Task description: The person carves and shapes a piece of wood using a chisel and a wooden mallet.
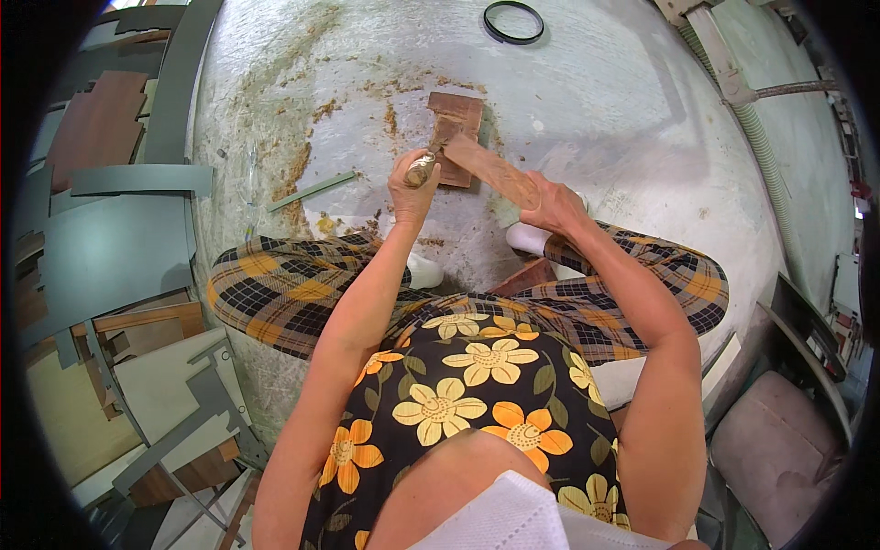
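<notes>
The left hand (414,188) hides the tool's handle (422,169) — its tip too small to tell.

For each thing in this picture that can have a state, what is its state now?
left hand: closed around a tool handle
tool: held, tip against the wooden strip
right hand: gripping the wooden strip
wooden strip: tilted, far end resting on the wooden block
wooden block: flat on the floor
black ring: lying flat, untouched
green strip: lying loose on the floor
</notes>
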The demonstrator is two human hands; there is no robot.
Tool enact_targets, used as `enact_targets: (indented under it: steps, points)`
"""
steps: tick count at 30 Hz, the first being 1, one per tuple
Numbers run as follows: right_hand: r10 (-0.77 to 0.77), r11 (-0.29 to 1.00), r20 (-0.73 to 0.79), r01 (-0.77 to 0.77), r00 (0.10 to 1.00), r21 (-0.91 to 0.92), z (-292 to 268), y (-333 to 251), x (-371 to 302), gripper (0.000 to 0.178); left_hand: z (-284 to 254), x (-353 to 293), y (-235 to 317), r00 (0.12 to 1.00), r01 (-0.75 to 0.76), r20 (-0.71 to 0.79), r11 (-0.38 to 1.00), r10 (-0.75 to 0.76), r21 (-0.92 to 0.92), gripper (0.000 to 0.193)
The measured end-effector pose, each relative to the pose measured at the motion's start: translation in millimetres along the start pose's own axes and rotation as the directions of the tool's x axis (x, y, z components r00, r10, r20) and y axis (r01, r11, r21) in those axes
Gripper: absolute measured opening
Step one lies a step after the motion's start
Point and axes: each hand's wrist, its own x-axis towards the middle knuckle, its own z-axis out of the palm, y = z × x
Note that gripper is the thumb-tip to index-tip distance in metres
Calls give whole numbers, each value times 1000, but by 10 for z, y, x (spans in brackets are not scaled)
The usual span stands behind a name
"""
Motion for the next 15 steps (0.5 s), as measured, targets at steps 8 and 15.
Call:
enact_targets:
  steps: [8, 15]
  points:
    - [-457, 807, -328, 540, 827, 239, -315, -575, -293, 79, 52, -96, -140, 998, -70, 28, 941, 64, 331, 36]
    - [-672, 662, -275, 724, 688, 193, -240, -709, -473, 84, 35, -88, 20, 997, -81, -12, 997, 82, 13, 35]
